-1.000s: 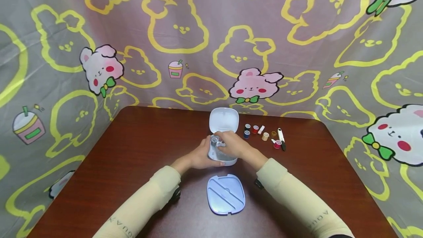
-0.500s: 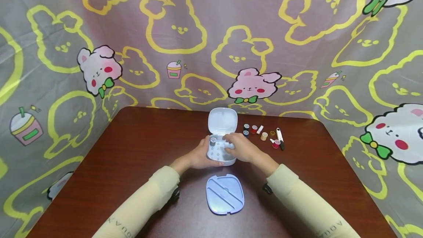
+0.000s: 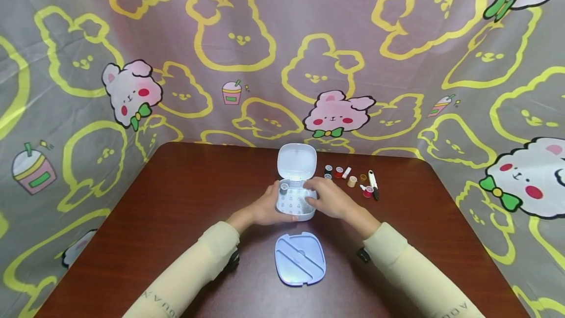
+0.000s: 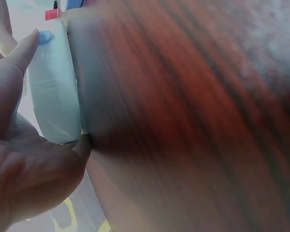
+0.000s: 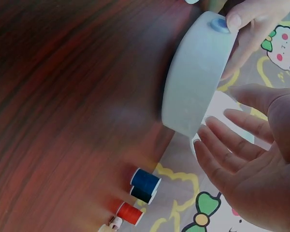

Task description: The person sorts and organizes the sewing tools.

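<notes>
Head view: A left hand (image 3: pixel 267 206) grips the open box (image 3: pixel 305 217) on the table (image 3: pixel 207 180), a spool (image 3: pixel 284 189) in its back left corner; at the right edge, a right hand (image 3: pixel 331 199) holds nothing. Left wrist: thumb and fingers span the box, a hold best kept firm. Right wrist: loosely spread fingers should avoid jarring it.

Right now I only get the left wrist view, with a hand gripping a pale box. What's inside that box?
Observer: The head view shows one grey spool, at the far left corner.
Visitor: Is the other hand holding anything?
Observer: No, the right wrist view shows the right hand with nothing in it.
Visitor: Anything lying closer to the person?
Observer: Yes, a pale blue panel lies flat on the person's side of the box.
</notes>
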`<state>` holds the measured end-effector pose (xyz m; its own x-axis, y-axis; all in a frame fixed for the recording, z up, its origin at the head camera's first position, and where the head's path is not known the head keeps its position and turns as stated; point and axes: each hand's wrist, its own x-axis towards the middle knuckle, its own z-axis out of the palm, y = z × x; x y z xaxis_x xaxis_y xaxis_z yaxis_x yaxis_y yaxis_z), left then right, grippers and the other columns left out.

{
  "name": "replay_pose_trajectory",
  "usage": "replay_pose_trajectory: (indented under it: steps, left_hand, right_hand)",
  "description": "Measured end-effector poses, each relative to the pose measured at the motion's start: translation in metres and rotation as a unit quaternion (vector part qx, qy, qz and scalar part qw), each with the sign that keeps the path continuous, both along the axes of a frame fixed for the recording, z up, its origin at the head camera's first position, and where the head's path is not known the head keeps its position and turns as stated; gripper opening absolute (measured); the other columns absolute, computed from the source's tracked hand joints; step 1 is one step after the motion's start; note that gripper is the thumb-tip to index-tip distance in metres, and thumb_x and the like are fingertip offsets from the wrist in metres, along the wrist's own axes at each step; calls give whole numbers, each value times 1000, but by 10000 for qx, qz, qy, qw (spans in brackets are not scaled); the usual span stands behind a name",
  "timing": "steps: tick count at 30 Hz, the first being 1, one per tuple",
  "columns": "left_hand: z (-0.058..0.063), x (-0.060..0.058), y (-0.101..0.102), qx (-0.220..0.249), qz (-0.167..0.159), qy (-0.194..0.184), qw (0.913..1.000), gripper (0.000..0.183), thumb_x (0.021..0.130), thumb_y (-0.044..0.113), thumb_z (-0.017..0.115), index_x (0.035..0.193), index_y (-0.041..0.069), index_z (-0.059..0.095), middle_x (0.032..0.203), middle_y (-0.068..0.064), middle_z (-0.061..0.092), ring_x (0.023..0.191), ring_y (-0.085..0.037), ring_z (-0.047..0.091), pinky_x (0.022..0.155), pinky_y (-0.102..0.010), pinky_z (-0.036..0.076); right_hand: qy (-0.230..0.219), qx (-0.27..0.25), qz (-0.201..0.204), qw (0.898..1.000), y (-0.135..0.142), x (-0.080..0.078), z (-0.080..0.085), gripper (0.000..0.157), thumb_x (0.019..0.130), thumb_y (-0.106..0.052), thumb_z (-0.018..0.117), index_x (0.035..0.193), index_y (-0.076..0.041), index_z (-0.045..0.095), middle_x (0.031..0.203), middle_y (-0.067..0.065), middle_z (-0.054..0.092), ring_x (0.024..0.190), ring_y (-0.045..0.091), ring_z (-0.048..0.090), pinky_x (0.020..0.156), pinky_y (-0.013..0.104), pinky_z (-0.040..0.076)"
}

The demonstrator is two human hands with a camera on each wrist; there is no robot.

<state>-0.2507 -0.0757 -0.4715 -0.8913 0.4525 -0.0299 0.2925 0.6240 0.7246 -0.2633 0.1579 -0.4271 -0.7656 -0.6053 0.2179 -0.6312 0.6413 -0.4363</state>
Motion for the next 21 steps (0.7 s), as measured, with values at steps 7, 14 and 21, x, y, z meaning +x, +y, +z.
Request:
replay_pose_trajectory:
  steps: [7,14,21]
  left_hand:
    - [1,0,-1,-134,30,-160,9998,125,77,50,86,160,-1,7,151,-25,32,127,-32,47,108,-48,42]
    - [3,1,-1,-123,61,-176,9997,126,77,51,86,160,-2,7,154,-26,29,132,-34,45,112,-50,39]
    - [4,2,0,-82,80,-164,9998,125,76,49,87,159,-2,9,152,-27,30,131,-34,45,112,-49,39]
  right_hand:
    - [46,-4,-142,9999,9,2,1,34,89,-7,77,121,4,69,114,18,71,102,34,66,92,49,54]
    - [102,-10,-235,9997,20,4,1,33,89,-6,77,119,4,70,113,17,72,105,29,67,96,49,53]
    - [202,131,-536,9983,35,2,0,33,88,-10,79,118,1,71,108,12,72,103,29,67,93,49,54]
